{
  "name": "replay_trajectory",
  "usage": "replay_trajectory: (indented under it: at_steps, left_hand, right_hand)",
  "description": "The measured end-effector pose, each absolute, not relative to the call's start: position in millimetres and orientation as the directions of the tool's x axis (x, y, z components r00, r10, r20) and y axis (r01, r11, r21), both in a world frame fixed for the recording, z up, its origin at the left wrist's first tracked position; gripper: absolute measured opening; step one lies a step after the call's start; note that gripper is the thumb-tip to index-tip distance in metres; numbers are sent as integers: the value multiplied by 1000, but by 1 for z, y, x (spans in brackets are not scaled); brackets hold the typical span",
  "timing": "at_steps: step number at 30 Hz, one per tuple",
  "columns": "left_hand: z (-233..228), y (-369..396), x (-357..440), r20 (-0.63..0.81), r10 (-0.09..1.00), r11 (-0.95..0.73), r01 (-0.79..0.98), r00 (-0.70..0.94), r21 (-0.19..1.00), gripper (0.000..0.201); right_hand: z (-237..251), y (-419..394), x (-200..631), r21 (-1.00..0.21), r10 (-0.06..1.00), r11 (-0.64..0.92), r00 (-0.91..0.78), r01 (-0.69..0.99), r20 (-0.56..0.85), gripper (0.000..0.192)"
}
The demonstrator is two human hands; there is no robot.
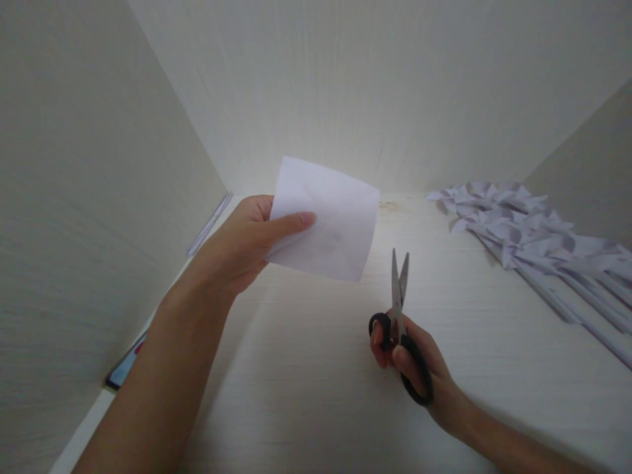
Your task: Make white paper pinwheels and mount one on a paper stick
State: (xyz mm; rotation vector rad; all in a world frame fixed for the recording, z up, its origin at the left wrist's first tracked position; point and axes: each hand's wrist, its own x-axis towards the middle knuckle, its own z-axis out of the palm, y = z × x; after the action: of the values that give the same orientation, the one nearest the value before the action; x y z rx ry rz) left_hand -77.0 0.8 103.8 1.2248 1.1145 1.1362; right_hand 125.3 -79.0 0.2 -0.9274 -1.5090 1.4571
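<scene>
My left hand point(247, 240) holds a square white sheet of paper point(330, 220) up above the pale wooden desk point(320, 382), thumb across its left edge. Faint fold creases show on the sheet. My right hand point(412, 368) grips black-handled scissors point(399, 309) lower and to the right of the paper. The blades point up and away from me, slightly parted, and do not touch the sheet.
A row of white paper pinwheels on paper sticks point(533, 240) lies along the right side of the desk. Pale walls enclose the desk on the left, back and right. A phone point(126, 365) lies at the left wall, and a clear ruler-like strip point(210, 224) lies further back.
</scene>
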Motion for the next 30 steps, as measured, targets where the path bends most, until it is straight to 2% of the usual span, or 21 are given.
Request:
replay_trajectory:
  at_steps: [5,10,18,25,27,30]
  left_hand:
    - [103,0,-74,-33,997,35,-21,76,999,11]
    - [103,1,-72,-42,997,41,11,60,999,11]
    - [102,2,-74,-34,997,33,17,62,999,14]
    - [98,2,-78,-50,999,50,25,-5,998,20]
    - [100,1,-78,-52,998,52,9,34,999,19]
    - [102,-1,-76,-44,991,48,-31,129,998,17]
  right_hand:
    - [4,-78,123,-994,875,-36,-477,101,-80,38]
    - [7,-77,122,-989,863,-51,-493,142,-115,39]
    - [9,-77,124,-988,869,-22,-486,152,-95,38]
    - [1,-76,129,-995,944,94,-316,-36,100,33]
    - [1,-76,130,-995,942,95,-318,-41,103,32]
    - [4,-77,130,-999,922,35,-386,6,30,34]
